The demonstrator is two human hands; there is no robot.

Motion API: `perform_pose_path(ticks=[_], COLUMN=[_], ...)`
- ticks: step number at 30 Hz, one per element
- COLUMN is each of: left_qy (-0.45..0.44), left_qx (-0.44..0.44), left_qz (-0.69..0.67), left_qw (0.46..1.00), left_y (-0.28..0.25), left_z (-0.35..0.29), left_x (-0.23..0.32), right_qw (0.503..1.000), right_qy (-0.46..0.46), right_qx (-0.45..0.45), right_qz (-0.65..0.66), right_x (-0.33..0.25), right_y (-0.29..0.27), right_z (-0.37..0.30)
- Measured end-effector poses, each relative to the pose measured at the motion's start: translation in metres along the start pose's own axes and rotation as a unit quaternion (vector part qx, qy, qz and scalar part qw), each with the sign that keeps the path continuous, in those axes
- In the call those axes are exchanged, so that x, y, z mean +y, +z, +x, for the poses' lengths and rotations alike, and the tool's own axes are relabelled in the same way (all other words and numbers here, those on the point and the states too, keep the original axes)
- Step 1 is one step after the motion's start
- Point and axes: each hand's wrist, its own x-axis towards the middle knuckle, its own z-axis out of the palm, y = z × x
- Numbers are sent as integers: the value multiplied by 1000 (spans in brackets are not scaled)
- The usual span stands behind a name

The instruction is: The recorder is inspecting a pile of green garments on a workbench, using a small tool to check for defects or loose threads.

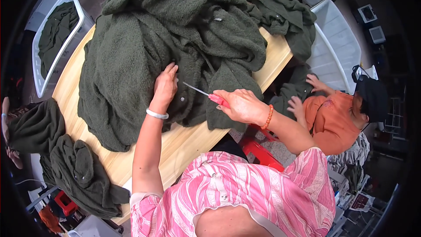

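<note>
A large heap of dark green fleecy garments (131,57) covers the middle of the table. My left hand (165,85) lies on it with fingers drawn together, pinching the fabric beside a row of small light buttons (182,99). In my right hand (241,105) is a red-handled tool (218,100) with a long thin metal shaft. Its exact kind I cannot make out. The shaft's tip points left toward my left fingers, just above the cloth and apart from them.
More green garments hang over the table (188,138) edge at left (85,175) and far right (280,13). White bins stand at far left (72,39) and right (337,39). A person in orange (331,123) handles green cloth close on my right, beside a red stool (261,151).
</note>
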Motion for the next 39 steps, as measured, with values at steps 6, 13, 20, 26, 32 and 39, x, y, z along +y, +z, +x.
perform_pose_path(ticks=[6, 13, 20, 26, 32, 39], left_qy=[72, 89, 87, 93, 91, -212], left_qx=[-111, -105, -90, -67, -61, 326], left_qz=[90, 148, 109, 102, 69, 20], left_qw=[987, 979, 986, 988, 992, 921], left_y=[-3, 11, 14, 14, 7, -37], left_z=[-63, -119, -120, -122, -133, -226], left_x=[21, 24, 21, 22, 16, -19], right_qw=[999, 996, 994, 999, 994, 982], right_qy=[-9, -13, -13, -26, -16, -82], right_qx=[-33, -88, 102, 23, -108, 32], right_qz=[24, 27, 21, -21, 11, 165], right_x=[9, 0, -4, -8, -14, -17], right_y=[14, 26, 7, 21, 42, 38], right_z=[-20, -25, 9, -8, -37, -17])
